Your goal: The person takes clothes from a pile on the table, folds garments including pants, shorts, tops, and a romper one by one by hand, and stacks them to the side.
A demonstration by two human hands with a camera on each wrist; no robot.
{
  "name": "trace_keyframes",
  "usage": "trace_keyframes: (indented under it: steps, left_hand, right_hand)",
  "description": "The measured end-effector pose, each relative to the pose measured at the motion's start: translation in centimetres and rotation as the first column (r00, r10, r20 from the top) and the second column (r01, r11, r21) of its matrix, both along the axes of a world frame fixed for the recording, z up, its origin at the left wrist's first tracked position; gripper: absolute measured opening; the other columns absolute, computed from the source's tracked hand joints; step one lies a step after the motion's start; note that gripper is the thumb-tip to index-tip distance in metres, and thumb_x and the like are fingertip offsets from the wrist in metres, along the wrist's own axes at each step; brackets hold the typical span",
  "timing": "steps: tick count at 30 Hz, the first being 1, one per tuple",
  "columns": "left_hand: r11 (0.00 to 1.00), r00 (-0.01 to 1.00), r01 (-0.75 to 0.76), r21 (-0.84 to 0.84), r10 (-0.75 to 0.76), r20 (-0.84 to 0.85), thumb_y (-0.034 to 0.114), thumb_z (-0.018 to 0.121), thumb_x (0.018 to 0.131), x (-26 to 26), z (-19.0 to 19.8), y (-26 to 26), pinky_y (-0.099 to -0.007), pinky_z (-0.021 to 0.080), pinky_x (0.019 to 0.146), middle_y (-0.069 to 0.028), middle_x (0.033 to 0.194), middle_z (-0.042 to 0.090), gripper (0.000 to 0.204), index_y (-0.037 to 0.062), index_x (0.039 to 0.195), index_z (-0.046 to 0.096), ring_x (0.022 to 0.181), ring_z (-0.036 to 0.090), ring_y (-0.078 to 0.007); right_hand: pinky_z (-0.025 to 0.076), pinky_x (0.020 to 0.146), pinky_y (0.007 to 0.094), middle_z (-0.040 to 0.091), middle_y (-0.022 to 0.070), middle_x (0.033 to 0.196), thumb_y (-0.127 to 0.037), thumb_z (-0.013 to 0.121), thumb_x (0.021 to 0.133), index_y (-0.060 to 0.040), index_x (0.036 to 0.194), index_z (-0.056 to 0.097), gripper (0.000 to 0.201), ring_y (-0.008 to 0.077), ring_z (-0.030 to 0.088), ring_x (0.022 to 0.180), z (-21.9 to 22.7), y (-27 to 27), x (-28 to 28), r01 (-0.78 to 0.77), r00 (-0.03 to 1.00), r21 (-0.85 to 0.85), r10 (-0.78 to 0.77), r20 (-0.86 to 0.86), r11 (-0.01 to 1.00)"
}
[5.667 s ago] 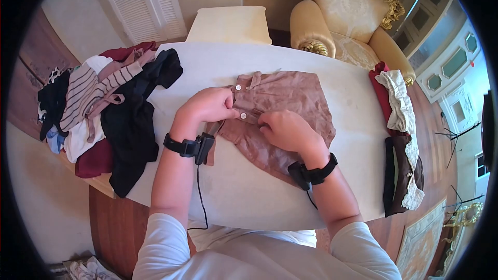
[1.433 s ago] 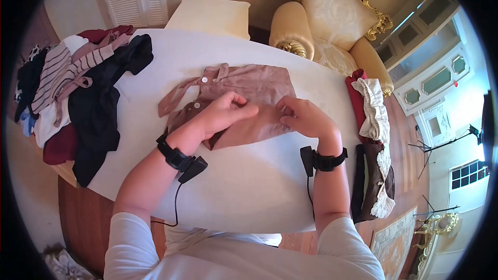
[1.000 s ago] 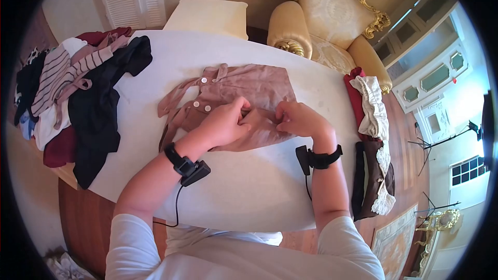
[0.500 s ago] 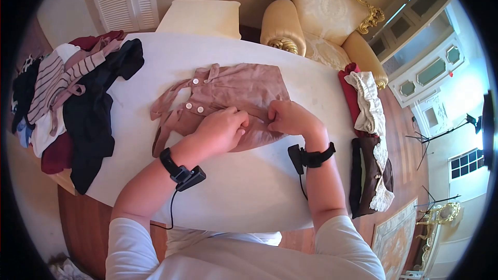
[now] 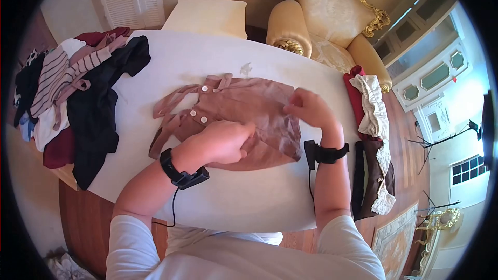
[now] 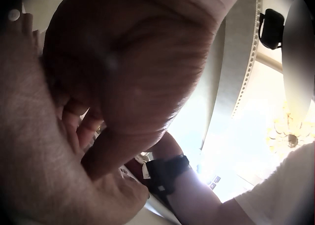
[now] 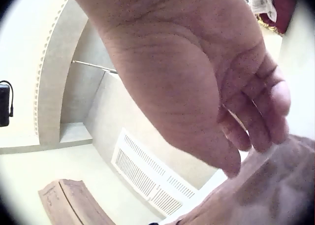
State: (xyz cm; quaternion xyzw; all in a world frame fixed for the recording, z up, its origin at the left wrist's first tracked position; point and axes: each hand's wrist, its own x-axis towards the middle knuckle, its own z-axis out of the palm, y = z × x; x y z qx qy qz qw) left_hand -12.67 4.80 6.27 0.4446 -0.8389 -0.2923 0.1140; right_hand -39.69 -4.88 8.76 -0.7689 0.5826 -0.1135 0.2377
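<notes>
A pinkish-brown garment with straps and several white buttons lies spread on the white-covered table, straps to the left. Over its near half, my left hand has curled fingers and thumb on the cloth; in the left wrist view the thumb meets a raised fold. The hand hides the cloth beneath it. My right hand is at the garment's far right corner. Its fingers are loosely bent, with fingertips right by the cloth in the right wrist view and nothing between them.
A heap of clothes, including a black garment and a striped one, covers the table's left end. Rolled or folded clothes line the right edge. Beyond the table stand a cream-covered stool and a gilded armchair.
The garment has shifted toward me on the table and its right part lies more spread. My right hand has left its pinch on the cloth and moved up and right. My left hand has come nearer.
</notes>
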Motion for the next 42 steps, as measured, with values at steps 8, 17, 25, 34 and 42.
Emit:
trace_keyframes:
  steps: [8,17,25,34,42]
  left_hand:
    - [0.989,0.995,-0.08,-0.126,0.072,-0.061,0.018,0.07,0.087,0.2,0.2,-0.4,-0.0455,0.052,0.069,-0.0142,0.082,0.07,0.024,0.0036,0.101,0.056,0.079,0.069,-0.0355]
    - [0.999,0.999,-0.028,-0.031,0.027,-0.035,0.02,0.072,0.086,1.0,0.8,-0.7,-0.0442,0.052,0.067,-0.0151,0.082,0.07,0.022,0.0038,0.092,0.058,0.077,0.068,-0.0348]
    - [0.982,0.985,-0.166,-0.085,0.161,-0.063,0.026,0.075,0.087,0.1,-1.1,-0.9,-0.0459,0.052,0.068,-0.0169,0.082,0.07,0.027,0.0043,0.092,0.059,0.079,0.069,-0.0367]
    - [0.992,0.983,-0.129,0.01,0.129,-0.131,0.026,0.074,0.089,0.9,-2.1,-2.3,-0.0431,0.053,0.07,-0.0145,0.086,0.071,0.025,0.0045,0.092,0.061,0.082,0.069,-0.0348]
    - [0.993,0.982,-0.114,0.027,0.117,-0.15,0.025,0.074,0.089,1.0,-1.8,-2.3,-0.0422,0.053,0.07,-0.0138,0.086,0.071,0.025,0.004,0.092,0.061,0.081,0.069,-0.0334]
  right_hand:
    - [0.052,0.096,0.0459,0.067,0.0202,0.122,-0.029,0.081,0.08,-0.0017,0.124,0.062,0.055,0.038,0.064,0.114,-5.2,-2.4,-1.2,0.121,0.992,-0.305,-0.125,0.007,0.945]
    - [0.053,0.083,0.0464,0.069,0.0218,0.102,-0.021,0.08,0.077,-0.0007,0.097,0.065,0.032,0.0398,0.065,0.098,-4.0,-2.4,-0.2,0.108,0.994,-0.256,-0.105,0.023,0.961]
    - [0.051,0.069,0.0441,0.067,0.0186,0.08,-0.018,0.077,0.083,0.0002,0.089,0.06,0.025,0.0355,0.065,0.075,1.1,1.2,2.7,0.004,0.983,-0.277,0.047,0.177,0.961]
    - [0.054,0.071,0.0343,0.071,0.0093,0.083,-0.014,0.077,0.086,-0.0009,0.099,0.068,0.02,0.0214,0.07,0.077,0.9,3.4,4.6,-0.464,0.883,0.122,0.447,0.14,0.878]
    - [0.055,0.074,0.0362,0.072,0.012,0.087,-0.012,0.077,0.08,-0.0017,0.096,0.067,0.021,0.0262,0.07,0.082,0.6,3.0,4.1,-0.38,0.924,0.051,0.381,-0.018,0.924]
